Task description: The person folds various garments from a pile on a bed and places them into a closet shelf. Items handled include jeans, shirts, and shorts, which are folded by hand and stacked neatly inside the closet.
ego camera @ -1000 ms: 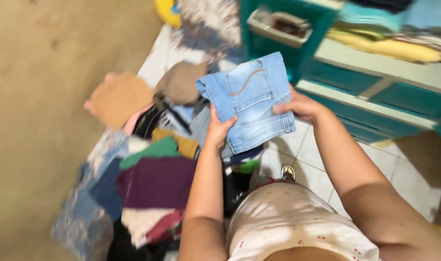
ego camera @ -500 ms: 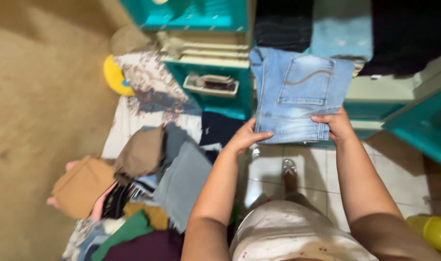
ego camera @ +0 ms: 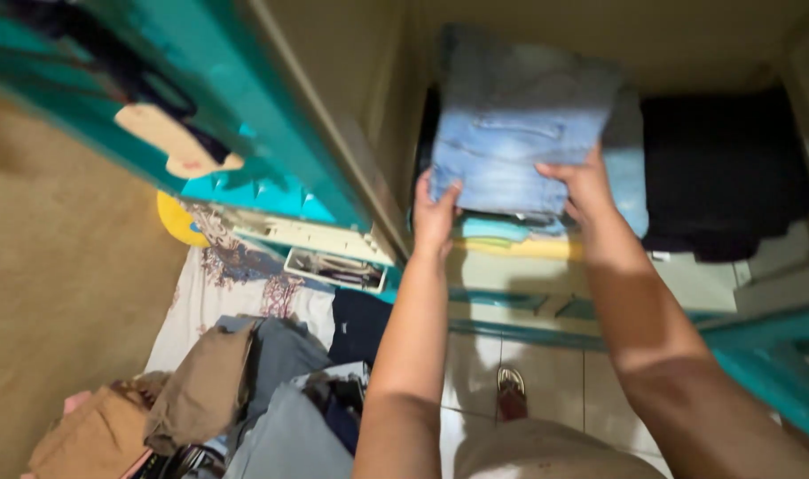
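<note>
**Folded jeans held at the wardrobe shelf**

A teal-framed wardrobe with a cream interior (ego camera: 351, 98) fills the upper half of the frame, its teal door (ego camera: 138, 98) swung across the upper left. Below it, in the lower left, a loose heap of mixed clothes in brown, grey and dark blue (ego camera: 245, 399) lies on a pale floral sheet (ego camera: 245, 284). In the upper right, a stack of black folded garments (ego camera: 724, 168) sits on the shelf.

Just left of that stack, top centre, the folded light-blue denim jeans (ego camera: 511, 133) rest over a pile of folded pale blue and yellow clothes (ego camera: 511, 238). The left hand (ego camera: 435, 213) grips the jeans' lower left edge, thumb on top and fingers curled under. The right hand (ego camera: 586, 186) clasps the lower right edge the same way. A small white tray of oddments (ego camera: 338, 269) hangs beside the wardrobe's frame, centre left.
</note>
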